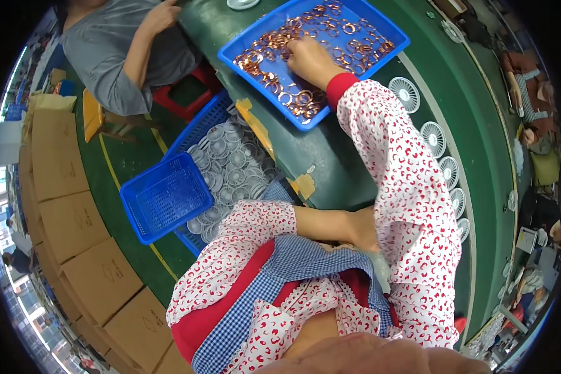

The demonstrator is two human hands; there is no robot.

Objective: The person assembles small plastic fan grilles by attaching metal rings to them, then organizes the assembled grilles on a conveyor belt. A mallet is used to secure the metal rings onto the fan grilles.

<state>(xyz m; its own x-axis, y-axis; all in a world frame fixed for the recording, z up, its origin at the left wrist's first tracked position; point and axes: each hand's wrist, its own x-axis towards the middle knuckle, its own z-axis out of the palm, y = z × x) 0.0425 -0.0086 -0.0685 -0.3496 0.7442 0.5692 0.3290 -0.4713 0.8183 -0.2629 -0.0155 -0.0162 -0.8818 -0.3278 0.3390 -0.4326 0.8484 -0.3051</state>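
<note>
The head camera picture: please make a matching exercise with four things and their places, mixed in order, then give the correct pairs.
Things:
1. copper rings
2. white fan parts
3. small blue basket
4. cardboard boxes

Places:
A. stacked along the floor at left
B. in the blue tray under the right hand
C. on top of the big crate, empty
D. in the big crate below the table edge

Pairs: 1-B, 2-D, 3-C, 4-A

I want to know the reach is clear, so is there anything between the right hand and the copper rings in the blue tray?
Nothing visible. The right hand already rests among the copper rings inside the blue tray, touching them directly.
</note>
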